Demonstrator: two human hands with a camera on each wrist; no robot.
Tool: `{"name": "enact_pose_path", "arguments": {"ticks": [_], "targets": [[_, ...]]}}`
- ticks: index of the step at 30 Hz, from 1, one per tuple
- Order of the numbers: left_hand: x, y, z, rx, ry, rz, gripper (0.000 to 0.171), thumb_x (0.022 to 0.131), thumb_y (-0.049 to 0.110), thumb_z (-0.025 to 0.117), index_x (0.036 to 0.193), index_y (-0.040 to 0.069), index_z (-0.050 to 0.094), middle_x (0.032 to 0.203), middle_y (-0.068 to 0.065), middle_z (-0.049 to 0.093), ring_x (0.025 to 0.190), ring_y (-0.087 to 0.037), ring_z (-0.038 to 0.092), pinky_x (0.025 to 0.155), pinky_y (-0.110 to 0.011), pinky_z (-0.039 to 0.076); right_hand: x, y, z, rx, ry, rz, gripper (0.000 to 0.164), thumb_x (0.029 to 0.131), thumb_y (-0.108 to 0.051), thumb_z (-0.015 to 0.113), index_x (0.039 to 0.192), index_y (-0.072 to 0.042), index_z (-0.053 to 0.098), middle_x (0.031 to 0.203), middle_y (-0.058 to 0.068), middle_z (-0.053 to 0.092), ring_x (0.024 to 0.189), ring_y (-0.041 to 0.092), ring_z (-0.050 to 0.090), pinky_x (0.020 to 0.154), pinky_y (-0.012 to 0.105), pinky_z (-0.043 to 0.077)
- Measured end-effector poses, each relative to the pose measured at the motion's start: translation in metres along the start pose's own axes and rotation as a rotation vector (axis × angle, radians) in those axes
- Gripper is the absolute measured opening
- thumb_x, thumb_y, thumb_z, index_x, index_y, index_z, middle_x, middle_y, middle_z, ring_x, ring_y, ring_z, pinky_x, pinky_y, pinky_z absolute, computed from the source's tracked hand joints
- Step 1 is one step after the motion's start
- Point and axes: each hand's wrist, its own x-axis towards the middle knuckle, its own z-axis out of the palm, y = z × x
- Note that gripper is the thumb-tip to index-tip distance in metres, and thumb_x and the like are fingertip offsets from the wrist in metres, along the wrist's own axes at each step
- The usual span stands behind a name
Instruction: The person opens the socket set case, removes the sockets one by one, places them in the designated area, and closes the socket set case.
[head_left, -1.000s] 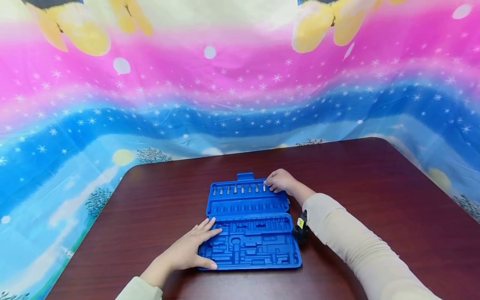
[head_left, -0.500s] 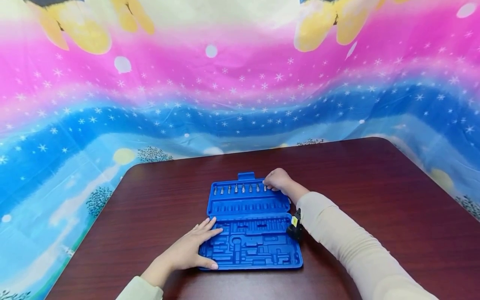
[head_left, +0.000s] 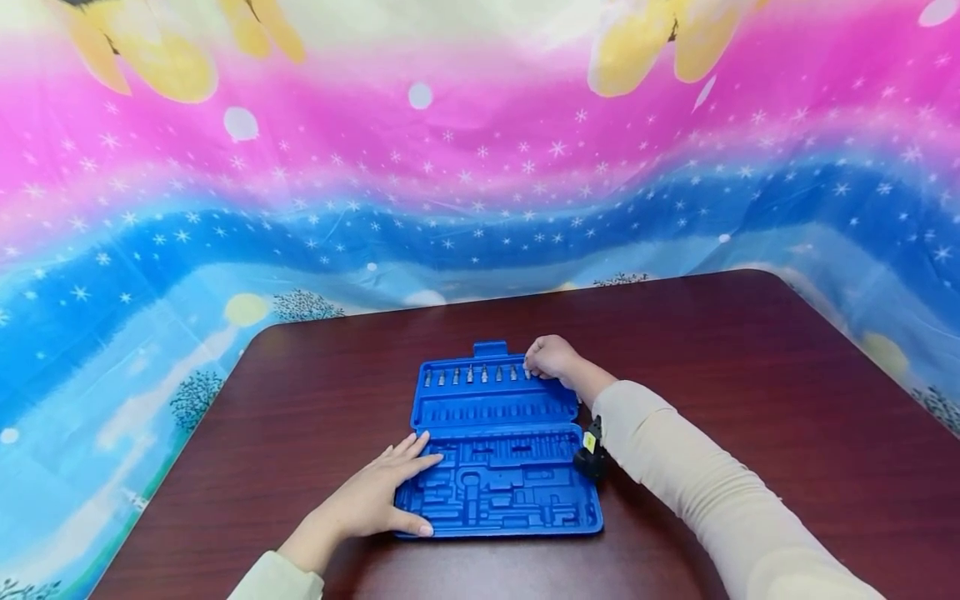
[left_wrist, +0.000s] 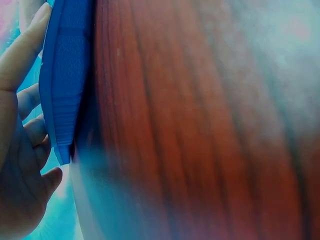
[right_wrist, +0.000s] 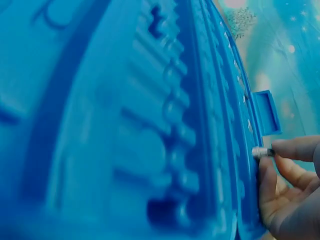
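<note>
An open blue plastic tool case (head_left: 498, 483) lies on the table, its moulded slots showing. Along the far part of the case stands a row of several small metal screwdriver bits (head_left: 484, 375). At the right end of that row, my right hand (head_left: 551, 357) pinches a bit (right_wrist: 262, 152) between thumb and finger. The right wrist view shows this bit at the case wall, its inner end close to or in a slot. My left hand (head_left: 372, 493) rests on the left edge of the near half, fingers spread and fairly straight, thumb at the front corner.
The brown wooden table (head_left: 690, 350) extends around the case. Behind it hangs a colourful printed cloth (head_left: 450, 167). A latch tab (head_left: 491, 350) sticks out from the case's far edge. A black wrist camera (head_left: 588, 457) hangs under the right sleeve, over the case's right edge.
My right wrist and its camera have turned slightly leftward, while the fingers stay at the last bit in the row. The left hand keeps its place on the case.
</note>
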Motion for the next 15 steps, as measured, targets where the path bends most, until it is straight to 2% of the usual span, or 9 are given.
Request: {"name": "enact_pose_path", "arguments": {"ticks": [3, 7, 11, 15], "targets": [[0.000, 0.000, -0.001, 0.000, -0.002, -0.003, 0.083, 0.063, 0.062, 0.058, 0.131, 0.018, 0.040, 0.141, -0.006, 0.019, 0.129, -0.026, 0.011, 0.099, -0.048, 0.015, -0.001, 0.002, -0.001, -0.019, -0.010, -0.030, 0.008, 0.084, -0.003, 0.052, 0.087, 0.002, 0.057, 0.081, 0.011, 0.054, 0.072, 0.022, 0.050, 0.062, 0.028, 0.045], [-0.001, -0.002, -0.001, 0.003, -0.006, -0.004, 0.083, 0.063, 0.062, 0.058, 0.131, 0.017, 0.040, 0.141, -0.006, 0.020, 0.129, -0.026, 0.011, 0.099, -0.048, 0.015, -0.002, 0.005, 0.001, 0.022, -0.005, -0.058, 0.006, 0.085, -0.002, 0.052, 0.087, 0.002, 0.057, 0.081, 0.011, 0.056, 0.069, 0.020, 0.051, 0.061, 0.027, 0.045], [-0.002, -0.003, -0.002, -0.003, -0.009, -0.009, 0.083, 0.063, 0.061, 0.059, 0.131, 0.017, 0.040, 0.141, -0.006, 0.020, 0.129, -0.026, 0.011, 0.099, -0.048, 0.014, 0.000, 0.007, -0.001, 0.132, 0.011, -0.077, 0.005, 0.085, -0.003, 0.053, 0.086, 0.000, 0.056, 0.079, 0.010, 0.057, 0.068, 0.018, 0.052, 0.060, 0.026, 0.047], [-0.003, -0.004, -0.003, -0.009, -0.013, -0.010, 0.083, 0.063, 0.061, 0.059, 0.131, 0.017, 0.039, 0.141, -0.006, 0.019, 0.129, -0.025, 0.010, 0.099, -0.048, 0.014, 0.000, 0.005, -0.011, 0.230, 0.024, -0.107, 0.007, 0.086, -0.006, 0.052, 0.089, 0.000, 0.054, 0.079, 0.009, 0.057, 0.071, 0.018, 0.054, 0.065, 0.030, 0.048]]}}
